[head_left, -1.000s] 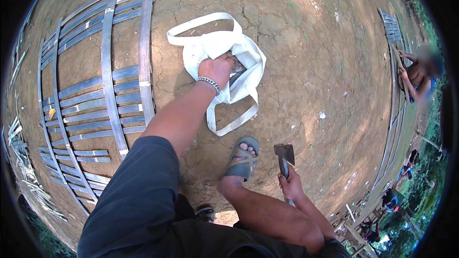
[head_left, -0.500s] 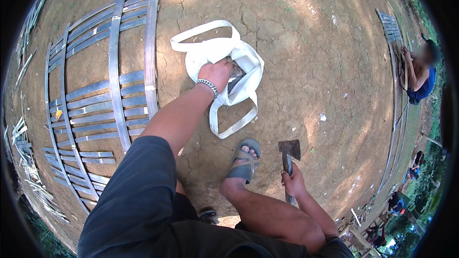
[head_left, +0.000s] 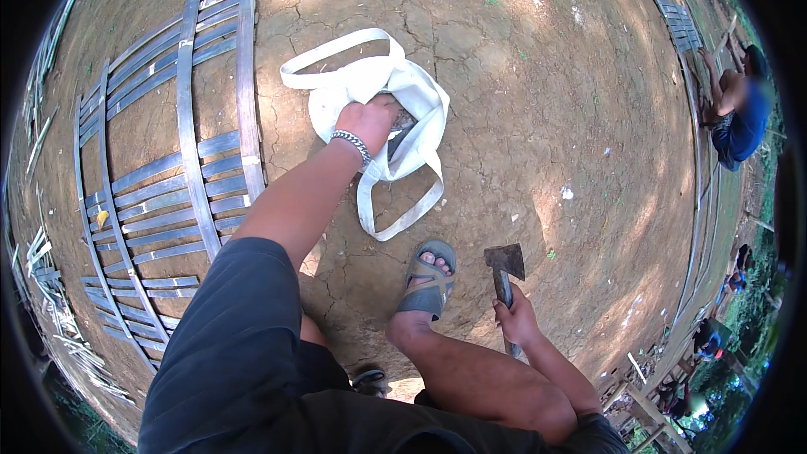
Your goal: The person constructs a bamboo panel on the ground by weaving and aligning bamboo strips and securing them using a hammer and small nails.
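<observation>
A slatted frame, an open white bag and scattered pale strips are supported by the cracked brown ground.

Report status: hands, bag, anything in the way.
Left hand at mouth of white two-handled fabric bag, grip unclear. Right hand gripping dark metal-headed hatchet. Grey-sandalled foot near bag's nearer handle, not touching.
</observation>
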### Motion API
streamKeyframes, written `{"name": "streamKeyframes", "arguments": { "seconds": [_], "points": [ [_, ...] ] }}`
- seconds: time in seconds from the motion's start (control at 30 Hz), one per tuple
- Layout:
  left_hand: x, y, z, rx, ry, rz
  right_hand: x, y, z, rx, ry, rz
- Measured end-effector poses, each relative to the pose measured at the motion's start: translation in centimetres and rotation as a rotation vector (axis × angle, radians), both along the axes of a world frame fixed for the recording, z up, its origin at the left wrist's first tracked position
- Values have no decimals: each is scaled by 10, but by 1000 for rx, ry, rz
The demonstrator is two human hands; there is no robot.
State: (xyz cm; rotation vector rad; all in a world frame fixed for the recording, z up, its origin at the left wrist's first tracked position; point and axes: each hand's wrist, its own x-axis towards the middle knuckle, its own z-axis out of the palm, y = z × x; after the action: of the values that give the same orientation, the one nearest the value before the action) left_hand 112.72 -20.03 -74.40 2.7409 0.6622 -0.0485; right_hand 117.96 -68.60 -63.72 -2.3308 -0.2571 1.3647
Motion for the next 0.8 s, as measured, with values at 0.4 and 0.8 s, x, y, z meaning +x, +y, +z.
{"name": "streamKeyframes", "arguments": {
  "seconds": [0.4, 0.8],
  "points": [
    [-11, -14, -5, 25, 62, 8, 4, 4, 3, -35, 28, -19],
    [16, -19, 18, 21, 314, 31, 5, 7, 0, -33, 28, 25]
  ]
}}
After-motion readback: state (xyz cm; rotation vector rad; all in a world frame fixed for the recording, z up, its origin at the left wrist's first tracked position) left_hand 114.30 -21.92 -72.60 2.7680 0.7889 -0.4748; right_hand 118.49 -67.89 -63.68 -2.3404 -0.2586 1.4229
